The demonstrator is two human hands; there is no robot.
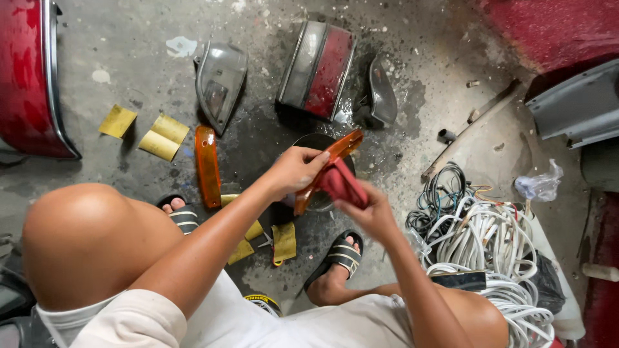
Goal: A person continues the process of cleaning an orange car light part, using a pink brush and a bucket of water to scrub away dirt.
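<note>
My left hand (pixel 295 169) grips a long orange lamp lens (pixel 345 145), held tilted above a dark round basin (pixel 317 139) on the wet concrete floor. My right hand (pixel 365 211) presses a red cloth (pixel 340 182) against the lower half of that lens. A second orange lens (pixel 207 166) lies flat on the floor to the left, near my sandalled foot (pixel 184 215).
A red-and-grey tail lamp (pixel 318 69) and two grey lamp housings (pixel 220 80) lie ahead. Yellow sandpaper pieces (pixel 162 136) are scattered left and by my feet. A tangle of white cables (pixel 490 248) is heaped at right. A red car body (pixel 26 77) stands at far left.
</note>
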